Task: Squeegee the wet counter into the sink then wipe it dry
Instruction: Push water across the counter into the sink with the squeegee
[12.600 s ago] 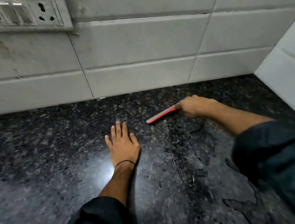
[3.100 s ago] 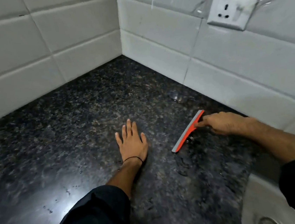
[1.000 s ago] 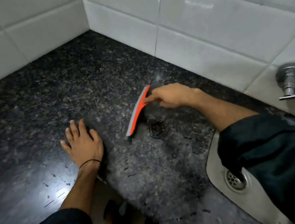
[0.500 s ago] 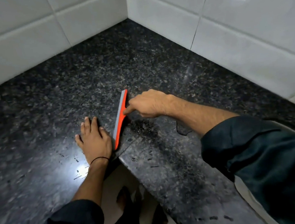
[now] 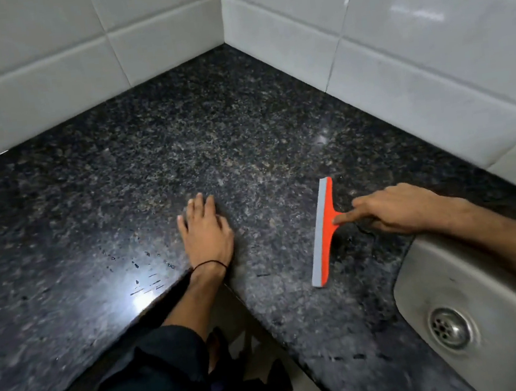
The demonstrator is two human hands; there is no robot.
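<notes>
Squeegee (image 5: 323,233) blade-down on granite bench (image 5: 212,142), just beside sink (image 5: 472,280); right hand (image 5: 393,210) shuts on its handle, index out. Left hand (image 5: 206,233) flat, open, empty. Droplets remain near front edge, so squeegeeing unfinished, wipe pending. No cloth seen; handle mostly hidden.

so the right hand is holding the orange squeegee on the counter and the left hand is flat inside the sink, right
Not quite. The head view shows the left hand flat on the dark granite counter, well apart from the sink. The rest stands: the right hand holds the orange squeegee on the counter.
</notes>
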